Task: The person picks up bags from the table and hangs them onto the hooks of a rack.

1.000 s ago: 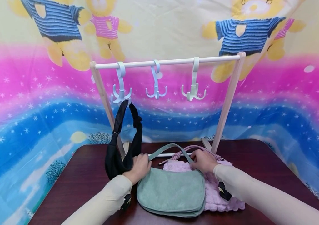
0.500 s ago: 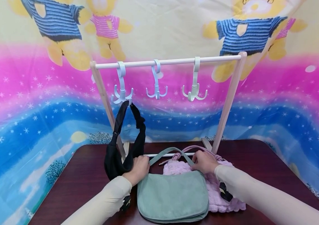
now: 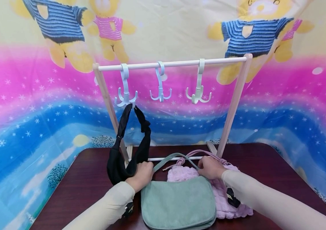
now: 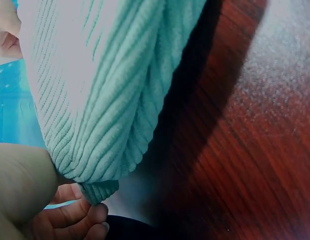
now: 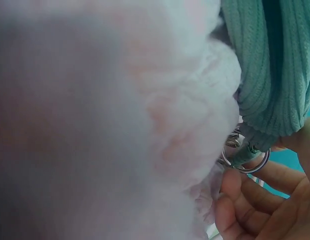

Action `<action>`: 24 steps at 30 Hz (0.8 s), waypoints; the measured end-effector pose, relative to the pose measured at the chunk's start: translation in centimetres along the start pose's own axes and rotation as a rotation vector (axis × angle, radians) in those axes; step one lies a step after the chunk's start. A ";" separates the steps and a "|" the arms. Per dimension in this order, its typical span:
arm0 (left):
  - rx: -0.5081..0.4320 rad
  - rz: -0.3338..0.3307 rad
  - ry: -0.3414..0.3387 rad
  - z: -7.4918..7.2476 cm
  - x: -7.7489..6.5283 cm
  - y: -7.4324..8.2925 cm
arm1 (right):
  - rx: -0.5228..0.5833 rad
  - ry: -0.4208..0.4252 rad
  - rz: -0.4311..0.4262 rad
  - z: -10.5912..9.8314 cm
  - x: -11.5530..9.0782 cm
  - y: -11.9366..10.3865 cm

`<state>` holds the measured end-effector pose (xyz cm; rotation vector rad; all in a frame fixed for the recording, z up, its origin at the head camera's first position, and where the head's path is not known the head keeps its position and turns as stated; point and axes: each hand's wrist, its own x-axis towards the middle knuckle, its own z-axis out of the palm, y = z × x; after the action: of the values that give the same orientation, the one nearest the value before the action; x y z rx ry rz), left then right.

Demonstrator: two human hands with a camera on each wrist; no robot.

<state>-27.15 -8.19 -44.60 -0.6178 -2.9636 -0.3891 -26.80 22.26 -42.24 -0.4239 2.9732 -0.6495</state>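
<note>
A green corduroy handbag (image 3: 178, 203) is held in front of me, its strap (image 3: 174, 155) arching up between my hands. My left hand (image 3: 142, 175) pinches the bag's upper left corner; in the left wrist view its thumb lies on the near side and the fingers (image 4: 90, 217) curl behind the small tab. At the other top corner my right hand (image 3: 210, 167) grips the strap end, with a metal ring (image 5: 266, 159) showing by its fingers in the right wrist view. Partly covered by the green bag, a pink puffy bag (image 3: 229, 199) lies to the right.
A wooden rack (image 3: 233, 102) stands across the table (image 3: 73, 191). Several-pronged hooks hang on its bar: a left hook (image 3: 125, 92), a middle hook (image 3: 160, 91) and a right hook (image 3: 199, 91). A black bag (image 3: 115, 166) hangs from the left one, close beside my left hand.
The green handbag has come slightly lower and toward me, with its front spreading wider in view. Both hands keep their hold and have shifted only a little.
</note>
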 end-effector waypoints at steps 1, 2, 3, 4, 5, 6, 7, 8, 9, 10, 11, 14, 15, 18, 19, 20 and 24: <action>0.000 0.000 -0.003 0.0 0.0 0.0 | 0.003 -0.002 -0.008 0.0 0.0 0.1; 0.001 -0.001 -0.007 0.1 0.0 0.0 | 0.004 -0.007 -0.024 0.1 0.0 0.1; 0.004 -0.002 -0.010 0.1 -0.1 0.0 | 0.005 -0.012 -0.040 0.1 0.0 0.2; 0.007 -0.005 -0.014 0.1 -0.1 0.0 | 0.003 -0.016 -0.053 0.1 0.0 0.2; 0.008 -0.006 -0.017 0.2 -0.1 0.0 | 0.005 -0.022 -0.064 0.1 0.0 0.3; 0.008 -0.008 -0.021 0.2 -0.1 0.0 | 0.004 -0.026 -0.076 0.1 0.1 0.3; 0.010 -0.010 -0.024 0.3 -0.1 0.0 | 0.006 -0.031 -0.087 0.1 0.1 0.4; 0.012 -0.011 -0.027 0.3 -0.1 0.0 | 0.003 -0.034 -0.104 0.1 0.0 0.4; 0.014 -0.013 -0.031 0.4 -0.1 0.0 | 0.004 -0.033 -0.110 0.1 0.0 0.3; 0.013 -0.015 -0.034 0.4 -0.1 -0.1 | 0.008 -0.034 -0.115 0.0 0.0 0.3; 0.012 -0.016 -0.038 0.4 -0.1 -0.1 | 0.015 -0.033 -0.119 0.0 0.0 0.3; 0.014 -0.017 -0.047 0.5 -0.1 -0.1 | 0.005 -0.026 -0.138 -0.2 0.0 0.2; 0.012 -0.018 -0.052 0.5 -0.1 -0.2 | 0.010 -0.030 -0.134 -0.3 0.0 0.2; 0.012 -0.016 -0.058 0.5 -0.1 -0.2 | 0.015 -0.052 -0.159 -0.5 0.0 0.3; 0.013 -0.015 -0.057 0.5 -0.1 -0.2 | 0.021 -0.062 -0.166 -0.6 0.0 0.4; 0.013 -0.014 -0.057 0.5 -0.1 -0.2 | 0.033 -0.071 -0.168 -0.6 0.1 0.4; 0.018 -0.009 -0.046 0.5 -0.2 -0.2 | 0.069 -0.091 -0.169 -0.9 0.2 0.8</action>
<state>-27.11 -8.33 -45.12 -0.6207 -3.0111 -0.3531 -27.29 23.22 -41.78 -0.6854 2.8411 -0.7238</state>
